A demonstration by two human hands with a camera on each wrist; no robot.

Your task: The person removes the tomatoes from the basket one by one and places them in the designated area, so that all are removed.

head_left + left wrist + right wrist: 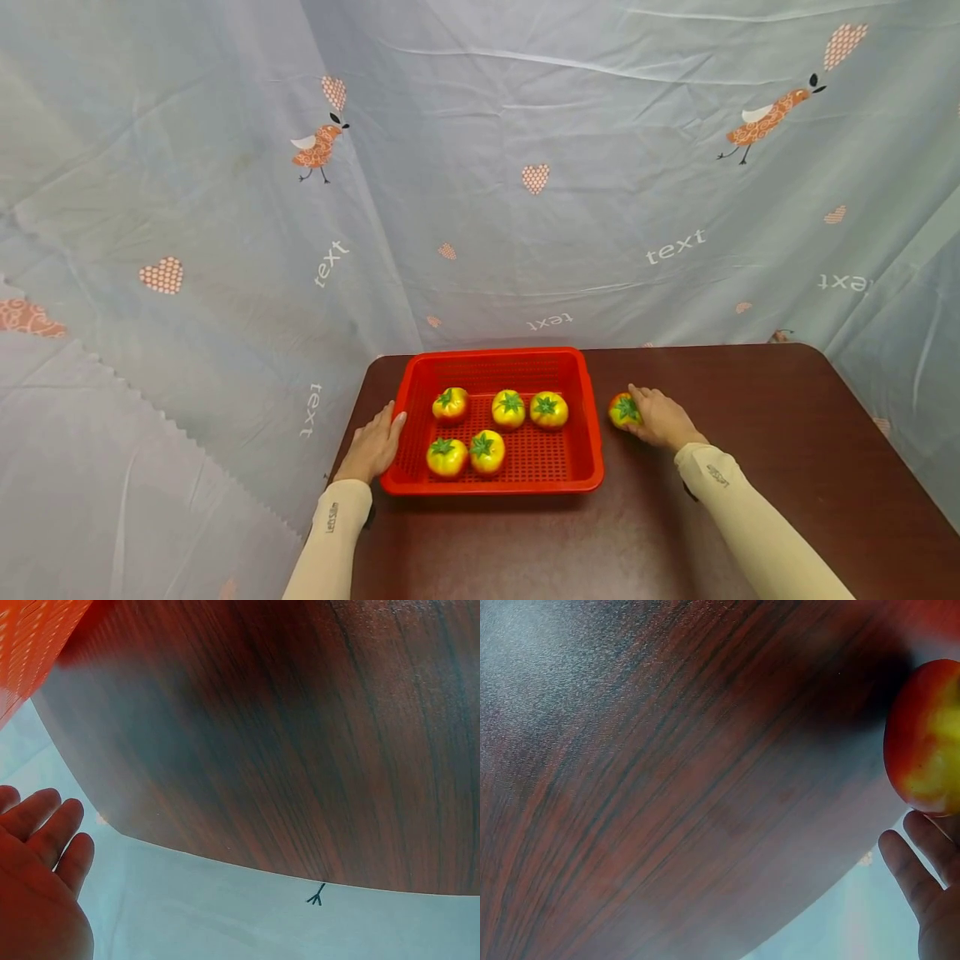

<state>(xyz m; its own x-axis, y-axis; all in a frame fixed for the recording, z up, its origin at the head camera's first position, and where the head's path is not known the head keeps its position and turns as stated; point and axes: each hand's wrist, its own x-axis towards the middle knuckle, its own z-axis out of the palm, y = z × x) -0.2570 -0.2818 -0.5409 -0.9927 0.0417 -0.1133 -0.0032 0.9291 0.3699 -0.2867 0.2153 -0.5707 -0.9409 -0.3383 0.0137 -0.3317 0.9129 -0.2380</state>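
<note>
- Grey-blue curtain [585, 250] behind basket [491, 487] & to both sides, w/ printed hearts, birds, lettering.
- Tomato [622, 411]: just R of basket, red-yellow w/ green top.
- R hand [662, 418]: R of basket, thumb + fingers pinching that tomato; two other fingers approx. straight in R wrist view.
- 5 more tomatoes [508, 410]: inside basket, 3 twd its far side, 2 close together twd near side.
- L hand [372, 446]: at basket's L rim, fingers nearly straight, no grip.
- Sleeves [765, 521]: cream, nearer viewer than basket.
- Table [750, 400]: under basket, dark brown, wood-grain.
</note>
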